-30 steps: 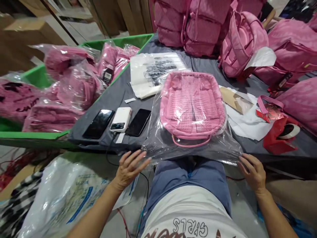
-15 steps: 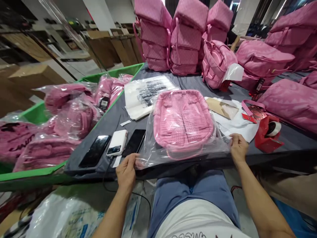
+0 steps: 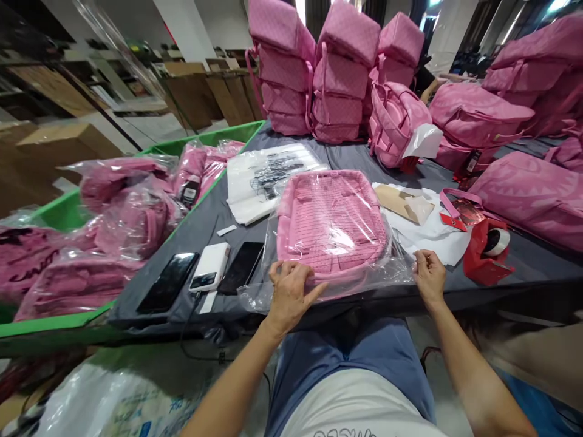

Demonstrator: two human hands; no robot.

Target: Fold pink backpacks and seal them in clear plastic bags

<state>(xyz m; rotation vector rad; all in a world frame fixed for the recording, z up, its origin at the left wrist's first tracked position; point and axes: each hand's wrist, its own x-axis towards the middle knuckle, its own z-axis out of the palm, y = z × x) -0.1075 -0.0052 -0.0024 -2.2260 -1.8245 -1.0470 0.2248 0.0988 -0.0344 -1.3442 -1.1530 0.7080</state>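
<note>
Pink bag [image 3: 332, 221] lies on table [image 3: 542, 261] just beyond left hand [image 3: 290, 294], the nearer one, spread loosely on its near-left edge; right hand [image 3: 429, 276] pinches near-right corner of clear sleeve [image 3: 392, 270].

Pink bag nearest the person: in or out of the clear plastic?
In: the clear plastic glints over the pink bag and spreads past its edges on both sides.

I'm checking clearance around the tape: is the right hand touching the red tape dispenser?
Apart: the head view shows dark cloth between the right hand and the red tape dispenser.
</note>
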